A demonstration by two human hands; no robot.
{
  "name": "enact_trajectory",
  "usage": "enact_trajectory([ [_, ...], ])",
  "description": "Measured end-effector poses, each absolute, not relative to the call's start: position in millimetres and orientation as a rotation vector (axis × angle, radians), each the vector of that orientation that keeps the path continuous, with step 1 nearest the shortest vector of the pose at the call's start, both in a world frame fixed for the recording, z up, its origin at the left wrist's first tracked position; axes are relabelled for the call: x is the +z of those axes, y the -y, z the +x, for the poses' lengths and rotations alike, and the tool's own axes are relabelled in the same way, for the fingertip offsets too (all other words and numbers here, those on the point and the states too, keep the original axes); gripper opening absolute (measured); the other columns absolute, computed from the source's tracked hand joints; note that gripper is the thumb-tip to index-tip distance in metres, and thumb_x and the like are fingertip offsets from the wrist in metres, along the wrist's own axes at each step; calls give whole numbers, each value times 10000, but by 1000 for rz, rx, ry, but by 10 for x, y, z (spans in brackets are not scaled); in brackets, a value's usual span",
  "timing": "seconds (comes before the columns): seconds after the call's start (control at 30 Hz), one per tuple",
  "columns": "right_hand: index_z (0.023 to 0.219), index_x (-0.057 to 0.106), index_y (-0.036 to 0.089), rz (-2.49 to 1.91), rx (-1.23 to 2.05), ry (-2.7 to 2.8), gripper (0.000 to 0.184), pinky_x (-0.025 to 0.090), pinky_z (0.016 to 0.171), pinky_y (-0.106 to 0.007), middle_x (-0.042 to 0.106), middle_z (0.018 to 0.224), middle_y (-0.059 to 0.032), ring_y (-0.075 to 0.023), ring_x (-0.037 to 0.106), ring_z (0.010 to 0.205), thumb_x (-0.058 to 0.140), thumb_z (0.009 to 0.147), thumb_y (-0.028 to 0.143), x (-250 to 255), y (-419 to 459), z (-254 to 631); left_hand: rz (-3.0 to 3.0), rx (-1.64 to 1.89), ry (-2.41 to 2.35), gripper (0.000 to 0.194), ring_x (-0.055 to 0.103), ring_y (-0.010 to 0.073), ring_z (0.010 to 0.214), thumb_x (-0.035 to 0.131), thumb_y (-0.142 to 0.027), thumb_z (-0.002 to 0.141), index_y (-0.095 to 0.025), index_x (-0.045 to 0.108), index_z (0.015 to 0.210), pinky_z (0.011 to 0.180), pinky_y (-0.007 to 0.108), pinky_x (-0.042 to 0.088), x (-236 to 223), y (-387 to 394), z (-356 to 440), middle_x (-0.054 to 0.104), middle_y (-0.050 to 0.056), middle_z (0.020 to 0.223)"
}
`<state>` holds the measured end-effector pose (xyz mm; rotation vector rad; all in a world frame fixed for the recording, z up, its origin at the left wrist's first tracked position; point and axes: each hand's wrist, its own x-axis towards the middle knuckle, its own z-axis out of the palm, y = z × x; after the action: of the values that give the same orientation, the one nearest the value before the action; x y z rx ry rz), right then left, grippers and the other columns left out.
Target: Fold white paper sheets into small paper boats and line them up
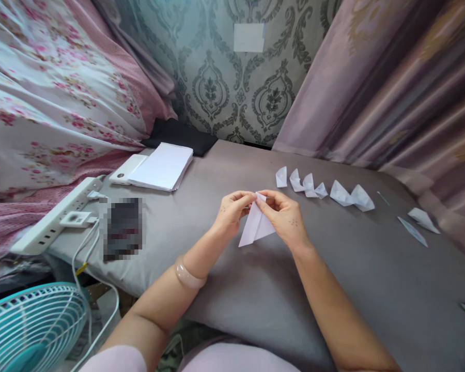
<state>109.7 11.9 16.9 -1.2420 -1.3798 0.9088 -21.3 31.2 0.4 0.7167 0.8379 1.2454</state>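
Note:
A folded sheet of white paper (256, 227), roughly triangular with a crease down it, is held up above the grey-covered table. My left hand (234, 209) pinches its top corner between thumb and fingers. Closed on the upper right side of the same paper is my right hand (284, 212), its thumb lying over the front. The two hands meet near the paper's tip, and the fingers behind it are partly hidden. Beyond my right hand stand several folded paper pieces, among them a boat-like one (309, 185) and a larger one (362, 198).
A stack of white paper (165, 165) lies at the back left, partly on a white device (126, 169). Nearer are a power strip (58, 214) with cables and a blurred dark object (123, 228). A fan (34, 328) stands lower left. More folded paper (424, 219) lies far right.

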Motion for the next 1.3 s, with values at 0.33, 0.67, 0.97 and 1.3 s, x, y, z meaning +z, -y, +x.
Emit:
enact_trajectory([
  [0.33,1015,716,226,-1267,485,1653,222,515,684,-294,690,830,-31,-144,621,686,592,850,307,165,-76,1076,683,1289,-843,158,517,87,583,795,-256,611,-140,695,652,588,232,406,53,-302,-200,591,10,614],
  [0.67,1265,602,209,-1378,7,2120,402,494,802,-344,666,1005,-79,-216,603,954,434,902,166,286,37,1119,720,1307,-788,166,530,92,600,799,-258,627,-127,719,689,615,240,411,10,-334,-220,629,27,647],
  [0.97,1371,492,99,-1561,-355,2359,488,478,707,-368,630,1062,-143,-259,559,930,361,901,89,303,108,1040,699,1229,-750,244,567,90,625,830,-300,635,-110,728,750,657,244,430,-10,-366,-234,662,30,675],
  [1.3,1209,653,197,-1344,503,1927,403,520,764,-327,655,1085,-87,-195,621,941,438,870,160,343,-18,1230,641,1145,-663,269,606,102,627,862,-264,595,-108,718,759,641,239,463,6,-376,-243,681,33,689],
])
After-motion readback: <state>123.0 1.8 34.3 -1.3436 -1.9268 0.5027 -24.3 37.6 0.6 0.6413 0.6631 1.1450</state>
